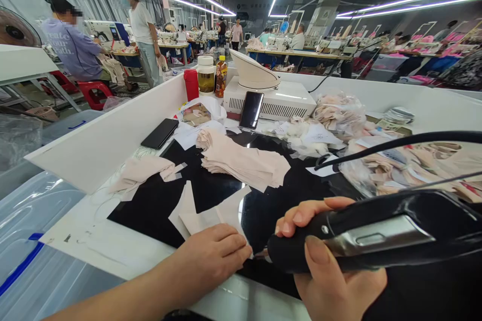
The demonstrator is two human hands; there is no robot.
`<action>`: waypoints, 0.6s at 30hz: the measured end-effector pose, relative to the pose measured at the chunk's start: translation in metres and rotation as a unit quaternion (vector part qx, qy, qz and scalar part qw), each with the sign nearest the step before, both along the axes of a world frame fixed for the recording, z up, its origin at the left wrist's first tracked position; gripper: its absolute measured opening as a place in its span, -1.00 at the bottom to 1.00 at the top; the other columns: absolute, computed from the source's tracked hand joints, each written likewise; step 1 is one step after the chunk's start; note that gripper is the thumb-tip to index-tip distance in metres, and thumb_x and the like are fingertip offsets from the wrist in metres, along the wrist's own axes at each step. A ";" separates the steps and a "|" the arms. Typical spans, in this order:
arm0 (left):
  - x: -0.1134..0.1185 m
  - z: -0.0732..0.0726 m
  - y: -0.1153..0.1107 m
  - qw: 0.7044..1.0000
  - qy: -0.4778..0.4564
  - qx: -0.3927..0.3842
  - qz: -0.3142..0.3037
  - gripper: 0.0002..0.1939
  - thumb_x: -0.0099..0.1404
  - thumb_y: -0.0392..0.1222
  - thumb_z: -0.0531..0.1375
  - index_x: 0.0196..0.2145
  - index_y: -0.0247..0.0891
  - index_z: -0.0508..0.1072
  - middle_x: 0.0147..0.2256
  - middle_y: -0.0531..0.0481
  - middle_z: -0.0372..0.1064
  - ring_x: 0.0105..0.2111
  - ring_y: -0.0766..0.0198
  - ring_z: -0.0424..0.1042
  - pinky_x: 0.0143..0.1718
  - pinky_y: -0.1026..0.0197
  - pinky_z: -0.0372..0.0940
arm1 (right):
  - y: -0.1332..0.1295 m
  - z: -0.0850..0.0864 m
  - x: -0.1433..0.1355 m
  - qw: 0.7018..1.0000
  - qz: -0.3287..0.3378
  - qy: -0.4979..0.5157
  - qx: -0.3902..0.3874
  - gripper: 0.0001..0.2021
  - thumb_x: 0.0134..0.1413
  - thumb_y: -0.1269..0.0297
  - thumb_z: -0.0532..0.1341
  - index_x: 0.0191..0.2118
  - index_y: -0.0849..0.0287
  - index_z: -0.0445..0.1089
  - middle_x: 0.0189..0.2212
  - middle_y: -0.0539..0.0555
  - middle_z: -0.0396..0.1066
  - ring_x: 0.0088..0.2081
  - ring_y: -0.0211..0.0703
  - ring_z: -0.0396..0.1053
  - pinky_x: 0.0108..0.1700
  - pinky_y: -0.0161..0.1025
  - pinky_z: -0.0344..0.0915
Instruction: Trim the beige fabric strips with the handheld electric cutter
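My right hand [331, 266] is wrapped around a black hand-held power tool [399, 230] with a silver panel and a cable. The tool's narrow metal tip points left, close to the fingertips of my left hand [216, 256]. Those fingers are bent together on the near edge of a pale beige fabric piece [211, 213] lying on the black glossy work surface [150, 215]. Just beyond it rests a stack of beige fabric pieces [244, 160]. Another small bunch of beige fabric [145, 173] lies to the left. My left palm hides part of the fabric's edge.
A phone [251, 109] leans against a white machine [271, 95] at the back; a black phone [160, 133] lies left. Bagged fabric [339, 113] and scraps crowd the right. White walls [113, 130] border the table. The tool's cable [406, 140] arches across the right. Co-workers sit and stand beyond.
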State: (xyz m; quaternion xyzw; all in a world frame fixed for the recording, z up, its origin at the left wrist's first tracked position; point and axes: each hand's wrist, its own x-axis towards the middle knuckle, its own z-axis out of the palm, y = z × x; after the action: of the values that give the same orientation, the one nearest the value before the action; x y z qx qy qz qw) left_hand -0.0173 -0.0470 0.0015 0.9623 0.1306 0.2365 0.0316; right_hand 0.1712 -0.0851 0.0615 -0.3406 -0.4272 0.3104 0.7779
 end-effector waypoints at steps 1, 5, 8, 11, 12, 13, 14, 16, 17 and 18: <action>0.000 0.000 0.000 1.000 0.004 0.006 0.005 -0.79 0.59 -0.43 0.08 0.05 -0.48 0.47 -0.11 -0.17 0.52 -0.07 0.15 0.53 0.12 0.11 0.47 | 0.000 0.001 0.000 1.000 0.001 0.000 -0.001 -0.68 0.16 0.26 0.48 -0.01 -0.01 0.46 -0.37 -0.07 0.45 -0.41 -0.25 0.49 -0.33 -0.27 0.56; -0.002 -0.002 -0.001 1.000 0.011 0.007 0.006 -0.79 0.58 -0.43 0.09 0.06 -0.48 0.47 -0.09 -0.17 0.51 -0.08 0.16 0.52 0.11 0.11 0.47 | -0.002 0.002 -0.001 1.000 -0.001 0.000 -0.012 -0.68 0.17 0.26 0.48 0.00 -0.02 0.45 -0.37 -0.08 0.45 -0.40 -0.25 0.48 -0.32 -0.26 0.56; -0.004 -0.004 -0.002 1.000 0.017 -0.001 0.006 -0.81 0.57 -0.43 0.11 0.05 -0.47 0.47 -0.09 -0.17 0.51 -0.08 0.16 0.52 0.11 0.11 0.47 | -0.002 0.000 0.000 1.000 -0.010 -0.004 -0.016 -0.67 0.16 0.26 0.48 -0.01 -0.02 0.44 -0.37 -0.07 0.44 -0.41 -0.23 0.47 -0.33 -0.24 0.55; -0.004 -0.007 -0.003 1.000 0.008 -0.005 0.012 -0.81 0.56 -0.43 0.12 0.05 -0.45 0.48 -0.07 -0.18 0.52 -0.04 0.15 0.53 0.16 0.09 0.46 | -0.001 -0.001 0.000 1.000 -0.019 -0.011 -0.018 -0.66 0.13 0.23 0.48 -0.02 0.00 0.43 -0.38 -0.07 0.42 -0.42 -0.21 0.46 -0.35 -0.21 0.55; -0.005 -0.008 -0.003 1.000 0.002 -0.004 0.015 -0.81 0.56 -0.43 0.12 0.05 -0.44 0.48 -0.04 -0.19 0.52 -0.01 0.14 0.53 0.18 0.08 0.45 | -0.001 0.000 0.000 1.000 -0.020 -0.013 -0.020 -0.66 0.13 0.23 0.48 -0.03 0.00 0.43 -0.38 -0.07 0.42 -0.42 -0.20 0.45 -0.35 -0.20 0.54; -0.005 -0.009 -0.003 1.000 -0.003 -0.002 0.021 -0.80 0.56 -0.42 0.13 0.05 -0.43 0.48 0.00 -0.20 0.52 0.02 0.12 0.52 0.20 0.07 0.44 | -0.001 0.000 0.000 0.999 -0.022 -0.016 -0.021 -0.67 0.13 0.21 0.48 -0.03 0.00 0.42 -0.39 -0.07 0.42 -0.43 -0.20 0.45 -0.36 -0.19 0.54; -0.005 -0.010 -0.004 1.000 -0.006 0.002 0.026 -0.80 0.56 -0.41 0.13 0.05 -0.42 0.49 0.03 -0.21 0.52 0.05 0.11 0.51 0.21 0.06 0.43 | -0.001 0.000 0.000 0.999 -0.025 -0.019 -0.022 -0.67 0.13 0.20 0.48 -0.04 0.01 0.42 -0.39 -0.07 0.42 -0.44 -0.20 0.45 -0.36 -0.19 0.54; -0.006 -0.010 -0.004 0.999 -0.008 0.014 0.035 -0.80 0.56 -0.40 0.13 0.05 -0.39 0.50 0.07 -0.23 0.51 0.08 0.09 0.51 0.22 0.02 0.43 | -0.002 0.002 0.001 0.999 -0.028 -0.024 -0.022 -0.67 0.12 0.19 0.48 -0.05 0.01 0.42 -0.41 -0.07 0.42 -0.44 -0.19 0.44 -0.37 -0.18 0.53; -0.006 -0.009 -0.004 0.999 -0.008 0.020 0.039 -0.80 0.55 -0.40 0.13 0.05 -0.38 0.50 0.08 -0.24 0.51 0.08 0.07 0.51 0.22 0.01 0.44 | -0.002 0.002 0.001 0.999 -0.030 -0.025 -0.021 -0.67 0.11 0.19 0.48 -0.06 0.02 0.42 -0.42 -0.07 0.42 -0.45 -0.19 0.44 -0.38 -0.17 0.52; -0.007 -0.009 -0.004 0.999 -0.009 0.026 0.043 -0.79 0.55 -0.40 0.13 0.04 -0.36 0.51 0.07 -0.25 0.51 0.07 0.06 0.51 0.20 -0.01 0.45 | -0.002 0.003 0.002 0.999 -0.031 -0.025 -0.021 -0.67 0.11 0.19 0.48 -0.06 0.02 0.42 -0.42 -0.07 0.42 -0.45 -0.18 0.44 -0.38 -0.17 0.52</action>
State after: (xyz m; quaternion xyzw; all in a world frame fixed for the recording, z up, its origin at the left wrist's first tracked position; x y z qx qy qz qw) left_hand -0.0239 -0.0513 -0.0071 0.9541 0.1658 0.2494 -0.0021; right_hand 0.1727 -0.0872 0.0641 -0.3775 -0.4291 0.2858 0.7692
